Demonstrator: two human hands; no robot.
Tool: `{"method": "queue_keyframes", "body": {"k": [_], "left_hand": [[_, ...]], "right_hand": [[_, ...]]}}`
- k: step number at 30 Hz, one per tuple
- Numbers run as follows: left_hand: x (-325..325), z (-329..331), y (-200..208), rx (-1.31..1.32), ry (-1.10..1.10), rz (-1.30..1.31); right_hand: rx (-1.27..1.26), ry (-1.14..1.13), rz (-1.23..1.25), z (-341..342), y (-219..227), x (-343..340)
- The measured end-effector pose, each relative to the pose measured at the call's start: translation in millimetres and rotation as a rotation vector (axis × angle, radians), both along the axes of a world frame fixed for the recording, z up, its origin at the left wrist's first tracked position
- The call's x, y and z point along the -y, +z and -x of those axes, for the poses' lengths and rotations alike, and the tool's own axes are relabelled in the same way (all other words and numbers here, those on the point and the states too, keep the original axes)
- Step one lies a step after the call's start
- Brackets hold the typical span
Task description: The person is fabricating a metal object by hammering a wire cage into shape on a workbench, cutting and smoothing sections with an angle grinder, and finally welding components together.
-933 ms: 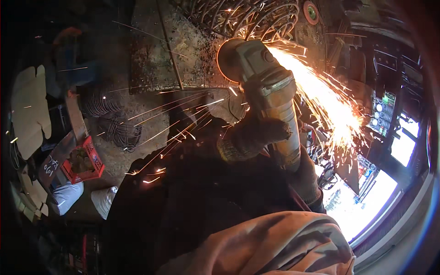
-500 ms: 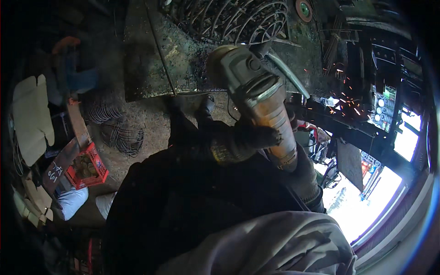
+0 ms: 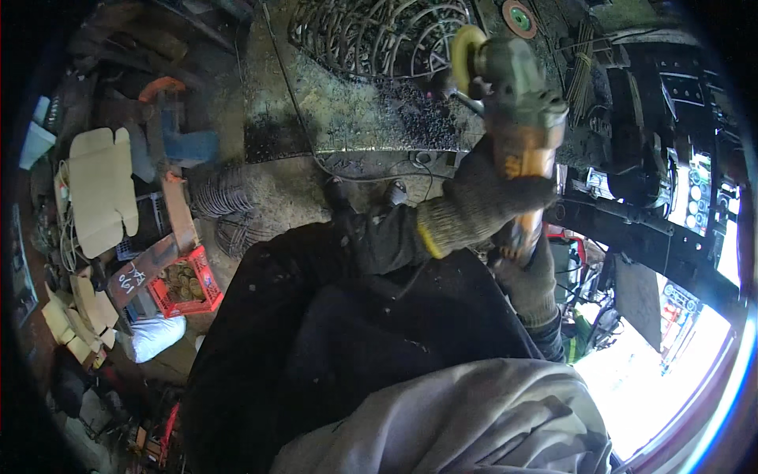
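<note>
An angle grinder (image 3: 527,118) with an orange-brown body and grey gear head is held upright in front of me, its yellowish disc (image 3: 467,57) at the upper left. My left hand (image 3: 493,186), in a dark knit glove with a yellow-edged cuff, is closed around the middle of the body. Lower down, my gloved right hand (image 3: 530,286) grips the rear end. Behind the gear head, a metal bar with a dark end (image 3: 471,103) lies partly hidden on the dark worktable (image 3: 276,126).
Curved metal rods (image 3: 379,35) are heaped on the table's far side, near a loose grinding disc (image 3: 519,17). A cable (image 3: 296,103) crosses the tabletop. To the left are wire coils (image 3: 221,193), a red crate (image 3: 209,288) and cardboard (image 3: 103,193). Dark machinery (image 3: 632,178) stands right.
The grinder and both hands have shifted right in the picture, and the grinder stands more upright. Orange sparks seen at the right before are gone. The view has brightened and shifted.
</note>
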State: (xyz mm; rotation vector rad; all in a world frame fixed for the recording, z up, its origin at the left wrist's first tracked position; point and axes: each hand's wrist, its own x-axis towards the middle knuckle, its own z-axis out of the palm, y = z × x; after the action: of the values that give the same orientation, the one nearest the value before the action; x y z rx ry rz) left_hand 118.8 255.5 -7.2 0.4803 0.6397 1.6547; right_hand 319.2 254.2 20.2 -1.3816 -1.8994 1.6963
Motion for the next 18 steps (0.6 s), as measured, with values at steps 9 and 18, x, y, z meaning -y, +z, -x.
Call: {"method": "queue_keyframes", "body": {"k": [9,18], "left_hand": [[-65,-36,6,-0.193,0.022,0.011],[-110,-72,-9,-0.272,0.031,0.242]], "right_hand": [[0.107,-0.25,-0.135,-31,-29,-14],[0.104,-0.145,-0.003,-43,-5,-67]]}}
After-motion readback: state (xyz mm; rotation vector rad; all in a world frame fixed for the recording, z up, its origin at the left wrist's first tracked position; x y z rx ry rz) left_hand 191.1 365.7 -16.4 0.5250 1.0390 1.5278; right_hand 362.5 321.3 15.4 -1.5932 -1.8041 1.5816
